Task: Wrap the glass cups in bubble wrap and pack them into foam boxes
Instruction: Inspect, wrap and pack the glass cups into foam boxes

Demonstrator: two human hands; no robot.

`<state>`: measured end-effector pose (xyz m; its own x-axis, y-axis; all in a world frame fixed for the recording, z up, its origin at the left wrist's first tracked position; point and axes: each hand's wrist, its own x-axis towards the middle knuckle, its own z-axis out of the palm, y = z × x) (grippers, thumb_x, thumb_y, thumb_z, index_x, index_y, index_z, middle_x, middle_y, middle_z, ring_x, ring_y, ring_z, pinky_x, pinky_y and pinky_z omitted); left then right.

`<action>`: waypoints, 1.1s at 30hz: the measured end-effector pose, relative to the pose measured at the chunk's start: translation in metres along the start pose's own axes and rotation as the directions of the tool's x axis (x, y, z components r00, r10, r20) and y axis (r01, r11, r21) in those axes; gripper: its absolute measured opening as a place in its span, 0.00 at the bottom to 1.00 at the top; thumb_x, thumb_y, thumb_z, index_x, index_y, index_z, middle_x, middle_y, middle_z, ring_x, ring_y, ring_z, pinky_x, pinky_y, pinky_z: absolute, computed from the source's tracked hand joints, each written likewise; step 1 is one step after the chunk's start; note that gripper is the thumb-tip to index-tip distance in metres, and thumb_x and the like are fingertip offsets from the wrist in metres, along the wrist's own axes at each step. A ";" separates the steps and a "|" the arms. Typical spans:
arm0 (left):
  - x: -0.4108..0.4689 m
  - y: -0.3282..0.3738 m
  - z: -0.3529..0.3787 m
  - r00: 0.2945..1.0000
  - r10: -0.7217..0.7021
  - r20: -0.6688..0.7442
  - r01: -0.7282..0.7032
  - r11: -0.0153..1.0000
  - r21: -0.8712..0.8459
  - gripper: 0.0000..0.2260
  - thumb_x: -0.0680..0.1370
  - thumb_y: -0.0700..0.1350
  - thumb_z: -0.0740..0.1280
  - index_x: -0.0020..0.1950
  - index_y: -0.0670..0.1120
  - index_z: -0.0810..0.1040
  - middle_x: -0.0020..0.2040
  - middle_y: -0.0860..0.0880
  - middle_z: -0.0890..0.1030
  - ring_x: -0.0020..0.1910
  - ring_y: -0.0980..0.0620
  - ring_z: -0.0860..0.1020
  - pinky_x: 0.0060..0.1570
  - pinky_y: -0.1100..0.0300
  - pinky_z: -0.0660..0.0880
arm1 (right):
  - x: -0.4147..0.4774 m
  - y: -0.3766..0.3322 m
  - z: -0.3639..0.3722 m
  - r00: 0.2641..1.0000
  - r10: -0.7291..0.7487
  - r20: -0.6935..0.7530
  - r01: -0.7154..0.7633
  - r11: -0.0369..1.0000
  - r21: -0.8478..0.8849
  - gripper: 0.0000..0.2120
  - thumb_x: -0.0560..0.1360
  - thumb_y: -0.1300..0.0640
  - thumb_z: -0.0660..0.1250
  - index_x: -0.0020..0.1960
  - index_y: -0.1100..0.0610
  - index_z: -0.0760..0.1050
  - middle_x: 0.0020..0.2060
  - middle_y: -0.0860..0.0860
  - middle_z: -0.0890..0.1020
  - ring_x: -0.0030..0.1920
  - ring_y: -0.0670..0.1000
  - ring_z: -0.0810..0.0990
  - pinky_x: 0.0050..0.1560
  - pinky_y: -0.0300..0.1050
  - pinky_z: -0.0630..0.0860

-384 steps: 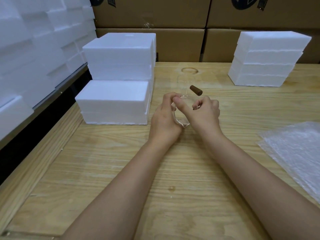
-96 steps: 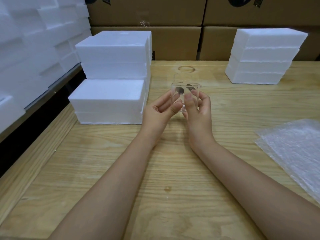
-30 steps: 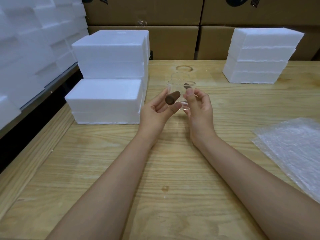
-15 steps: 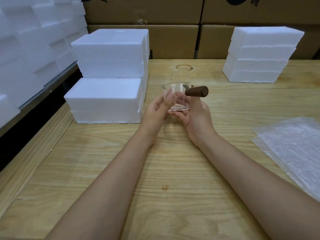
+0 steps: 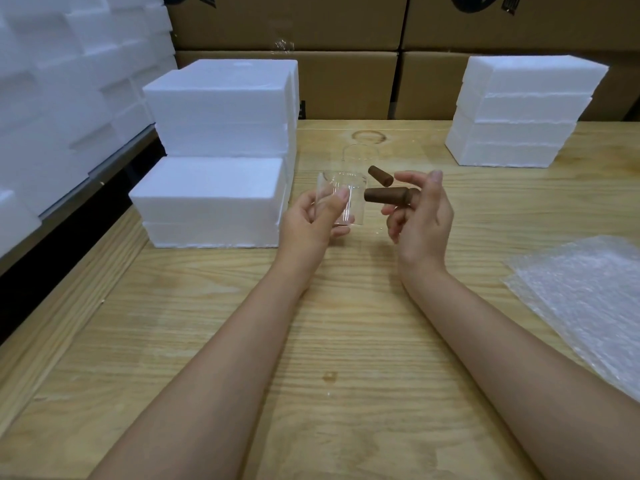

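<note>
My left hand [image 5: 308, 223] grips a clear glass cup [image 5: 346, 206] by its body, upright above the wooden table [image 5: 346, 358]. The cup's brown wooden handle [image 5: 382, 195] sticks out to the right. Its end lies between the loosely curled fingers of my right hand [image 5: 422, 223]. Just behind, a second clear glass cup [image 5: 360, 155] with a brown handle [image 5: 380, 175] stands on the table. A sheet of bubble wrap [image 5: 581, 292] lies flat at the right edge. White foam boxes [image 5: 214, 188] are stacked to the left.
Another stack of foam boxes [image 5: 519, 112] stands at the back right. Brown cardboard cartons [image 5: 346, 84] line the far edge of the table. Several more foam pieces [image 5: 69, 98] are piled beyond the table's left edge.
The cup was turned over in both hands, and its handle now points right. My left hand has moved to the cup's body, and my right hand has slid from under the cup to the handle's end.
</note>
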<state>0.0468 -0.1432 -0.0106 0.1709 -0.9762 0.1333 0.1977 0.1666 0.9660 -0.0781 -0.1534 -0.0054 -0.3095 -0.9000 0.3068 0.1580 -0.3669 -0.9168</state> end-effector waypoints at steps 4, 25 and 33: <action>-0.001 0.000 0.003 1.000 -0.028 -0.007 0.029 0.999 0.043 0.14 0.73 0.55 0.70 0.49 0.45 0.77 0.45 0.45 0.83 0.41 0.48 0.82 0.34 0.62 0.78 | -0.005 -0.002 0.001 0.964 -0.211 0.165 0.235 0.961 -0.145 0.09 0.79 0.49 0.57 0.43 0.49 0.73 0.34 0.43 0.82 0.35 0.40 0.79 0.37 0.32 0.71; -0.007 -0.005 0.002 0.983 0.091 0.160 -0.108 0.989 0.103 0.27 0.72 0.34 0.73 0.63 0.47 0.62 0.59 0.49 0.76 0.57 0.54 0.77 0.55 0.61 0.77 | 0.005 0.001 0.007 0.989 0.132 -0.072 -0.134 0.991 -0.029 0.15 0.81 0.54 0.59 0.36 0.55 0.71 0.27 0.46 0.79 0.24 0.43 0.70 0.30 0.39 0.66; -0.002 -0.003 0.002 0.989 -0.041 0.144 0.039 0.999 0.021 0.17 0.79 0.44 0.66 0.65 0.40 0.69 0.53 0.46 0.80 0.45 0.56 0.82 0.41 0.60 0.79 | -0.005 -0.006 0.006 0.958 -0.276 0.081 0.287 0.929 -0.234 0.12 0.77 0.58 0.65 0.38 0.52 0.66 0.27 0.45 0.76 0.29 0.40 0.72 0.33 0.30 0.68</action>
<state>0.0440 -0.1424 -0.0137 0.0215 -0.9920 0.1240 0.1843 0.1259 0.9748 -0.0723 -0.1479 0.0003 -0.2643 -0.7801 0.5671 -0.1618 -0.5438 -0.8234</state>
